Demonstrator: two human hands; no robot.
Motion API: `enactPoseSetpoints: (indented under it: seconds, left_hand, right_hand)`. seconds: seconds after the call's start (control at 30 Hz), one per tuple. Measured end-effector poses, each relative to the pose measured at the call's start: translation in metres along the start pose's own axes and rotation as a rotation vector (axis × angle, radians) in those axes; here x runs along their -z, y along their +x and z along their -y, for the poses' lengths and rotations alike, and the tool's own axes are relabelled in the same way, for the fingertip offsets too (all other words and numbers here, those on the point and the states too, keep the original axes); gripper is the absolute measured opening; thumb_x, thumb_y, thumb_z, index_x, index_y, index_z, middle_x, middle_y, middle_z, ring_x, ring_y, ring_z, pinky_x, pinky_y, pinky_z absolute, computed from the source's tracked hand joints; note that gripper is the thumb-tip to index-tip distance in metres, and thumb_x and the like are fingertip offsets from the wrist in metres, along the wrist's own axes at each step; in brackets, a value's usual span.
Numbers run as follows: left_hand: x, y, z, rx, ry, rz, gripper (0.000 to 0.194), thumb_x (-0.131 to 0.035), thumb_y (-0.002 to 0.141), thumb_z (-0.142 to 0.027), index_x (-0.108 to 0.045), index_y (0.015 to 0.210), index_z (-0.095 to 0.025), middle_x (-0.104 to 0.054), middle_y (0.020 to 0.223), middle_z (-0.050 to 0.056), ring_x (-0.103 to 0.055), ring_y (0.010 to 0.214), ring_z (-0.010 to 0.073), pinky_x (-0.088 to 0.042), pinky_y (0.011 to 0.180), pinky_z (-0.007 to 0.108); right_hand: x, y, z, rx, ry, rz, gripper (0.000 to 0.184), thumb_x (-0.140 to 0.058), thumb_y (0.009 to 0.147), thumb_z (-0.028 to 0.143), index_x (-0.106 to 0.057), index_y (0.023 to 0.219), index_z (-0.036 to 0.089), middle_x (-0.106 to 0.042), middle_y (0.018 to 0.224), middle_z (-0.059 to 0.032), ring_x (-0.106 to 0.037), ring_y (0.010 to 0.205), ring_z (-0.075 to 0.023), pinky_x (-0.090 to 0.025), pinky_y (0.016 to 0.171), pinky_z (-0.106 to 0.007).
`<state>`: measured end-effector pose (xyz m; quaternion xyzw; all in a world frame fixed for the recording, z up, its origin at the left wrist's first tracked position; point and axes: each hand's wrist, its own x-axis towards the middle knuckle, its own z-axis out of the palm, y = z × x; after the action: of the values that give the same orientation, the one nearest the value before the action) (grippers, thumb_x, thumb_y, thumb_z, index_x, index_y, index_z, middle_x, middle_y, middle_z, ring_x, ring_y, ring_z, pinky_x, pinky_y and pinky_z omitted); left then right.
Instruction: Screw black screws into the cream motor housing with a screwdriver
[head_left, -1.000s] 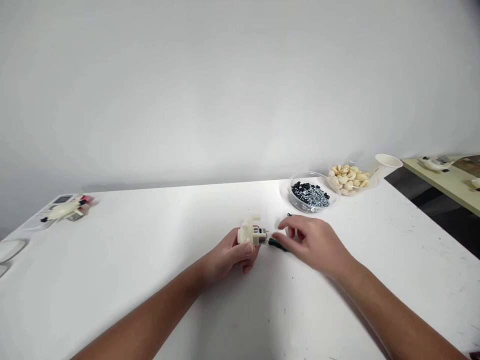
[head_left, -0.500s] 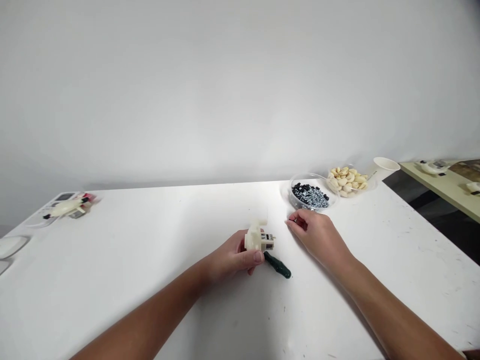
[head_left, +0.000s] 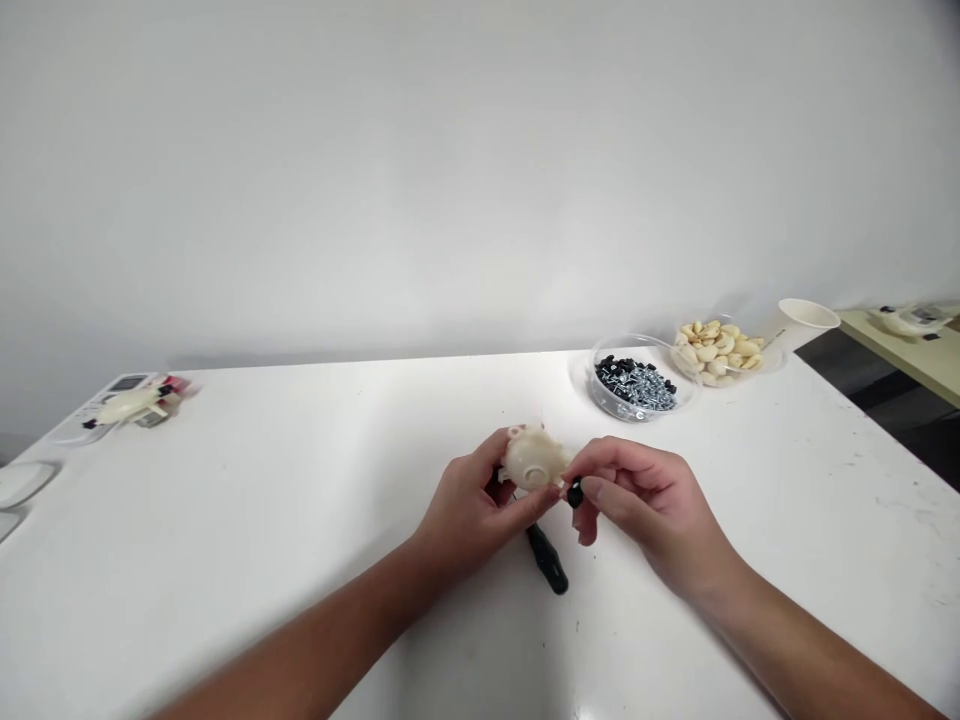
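Observation:
My left hand (head_left: 480, 500) is closed around a cream plastic housing (head_left: 534, 460), whose rounded face with a raised ring is turned up toward me. Between the thumb and fingertips of my right hand (head_left: 637, 490) is a small black cap-like piece (head_left: 575, 492), right at the housing's right edge; whether the two touch I cannot tell. Below the hands lies a screwdriver with a dark green handle (head_left: 547, 562), its upper end hidden behind my left hand. The motor seen on the housing earlier is out of sight.
A clear round dish (head_left: 634, 405) holds small black pieces and silver screws. Beside it sits a clear container of cream plastic parts (head_left: 716, 352) and a white paper cup (head_left: 808, 315). At the far left, a cream assembly (head_left: 131, 405) rests on a white device (head_left: 75, 425).
My right hand has come from beside the screw dish to the housing, bringing the black piece. My left hand has turned the housing, so its rounded face now shows instead of the motor.

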<state>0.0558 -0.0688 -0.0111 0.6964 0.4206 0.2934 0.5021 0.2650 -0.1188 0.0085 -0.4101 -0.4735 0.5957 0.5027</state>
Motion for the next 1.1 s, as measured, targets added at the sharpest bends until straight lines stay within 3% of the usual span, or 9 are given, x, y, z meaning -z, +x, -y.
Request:
enactPoseSetpoints:
  seconds: [0.1, 0.23, 0.37, 0.53, 0.67, 0.77, 0.93, 1.1]
  left_hand:
    - [0.002, 0.001, 0.003, -0.031, 0.097, -0.026, 0.032, -0.067, 0.096, -0.051, -0.063, 0.105, -0.021, -0.054, 0.071, -0.004, -0.044, 0.061, 0.0103, -0.034, 0.056, 0.023]
    - [0.005, 0.002, 0.004, -0.016, 0.224, -0.004, 0.034, -0.058, 0.101, -0.052, -0.060, 0.089, -0.020, -0.054, 0.067, -0.005, -0.045, 0.059, 0.0103, -0.035, 0.056, 0.023]
    - [0.006, 0.001, 0.000, -0.065, 0.385, 0.004, 0.031, -0.054, 0.102, -0.052, -0.061, 0.100, -0.022, -0.057, 0.071, -0.004, -0.049, 0.061, 0.0122, -0.036, 0.059, 0.025]
    - [0.003, 0.003, -0.007, -0.197, 0.534, 0.025, 0.052, -0.074, 0.085, -0.061, -0.063, 0.122, -0.026, -0.066, 0.101, 0.003, -0.061, 0.091, 0.0226, -0.045, 0.072, 0.032]
    - [0.001, 0.003, -0.003, -0.226, 0.588, 0.027, 0.039, -0.069, 0.091, -0.059, -0.069, 0.117, -0.030, -0.065, 0.101, 0.003, -0.063, 0.095, 0.0230, -0.046, 0.073, 0.033]
    - [0.003, 0.003, 0.004, -0.281, 0.533, -0.008, 0.035, -0.072, 0.094, -0.047, -0.067, 0.125, -0.033, -0.066, 0.109, 0.003, -0.064, 0.097, 0.0212, -0.050, 0.077, 0.032]
    - [0.008, 0.005, 0.009, -0.483, 0.454, -0.075, 0.021, -0.062, 0.102, -0.024, -0.067, 0.122, -0.031, -0.064, 0.121, 0.005, -0.062, 0.110, 0.0198, -0.052, 0.092, 0.034]
    - [0.010, 0.008, 0.011, -0.460, 0.501, -0.006, 0.019, -0.062, 0.102, -0.023, -0.064, 0.119, -0.028, -0.062, 0.119, 0.005, -0.060, 0.107, 0.0208, -0.052, 0.087, 0.034]
  right_hand:
    - [-0.002, 0.002, 0.000, -0.046, -0.048, -0.078, 0.010, -0.069, 0.092, 0.023, -0.077, 0.097, 0.019, -0.072, 0.069, -0.0012, -0.068, 0.063, -0.0165, -0.058, 0.063, -0.030]
    - [0.004, 0.013, 0.001, -0.113, -0.116, -0.216, 0.010, -0.069, 0.087, 0.026, -0.073, 0.089, 0.018, -0.071, 0.066, -0.0018, -0.067, 0.059, -0.0172, -0.057, 0.062, -0.031]
    - [0.009, 0.021, -0.001, -0.168, -0.071, -0.205, 0.010, -0.069, 0.083, 0.027, -0.071, 0.083, 0.018, -0.070, 0.065, -0.0014, -0.066, 0.059, -0.0175, -0.056, 0.062, -0.032]
    - [0.007, 0.023, -0.007, -0.193, 0.082, -0.118, 0.010, -0.068, 0.086, 0.027, -0.072, 0.085, 0.017, -0.071, 0.070, -0.0019, -0.065, 0.062, -0.0163, -0.054, 0.065, -0.030]
    - [0.008, 0.023, -0.010, -0.176, 0.107, -0.082, 0.009, -0.068, 0.087, 0.025, -0.073, 0.086, 0.017, -0.071, 0.071, -0.0019, -0.066, 0.063, -0.0167, -0.053, 0.066, -0.031]
    - [0.011, 0.023, -0.008, -0.137, 0.006, -0.103, 0.011, -0.066, 0.089, 0.024, -0.074, 0.089, 0.017, -0.071, 0.069, -0.0016, -0.065, 0.062, -0.0153, -0.052, 0.069, -0.030]
    - [0.014, 0.019, -0.001, 0.012, -0.229, -0.181, 0.009, -0.067, 0.089, 0.024, -0.073, 0.091, 0.018, -0.071, 0.071, -0.0016, -0.068, 0.070, -0.0180, -0.052, 0.071, -0.031]
    - [0.019, 0.021, -0.007, -0.032, -0.400, -0.259, 0.006, -0.064, 0.086, 0.022, -0.069, 0.086, 0.020, -0.066, 0.071, 0.0012, -0.063, 0.069, -0.0176, -0.048, 0.065, -0.030]
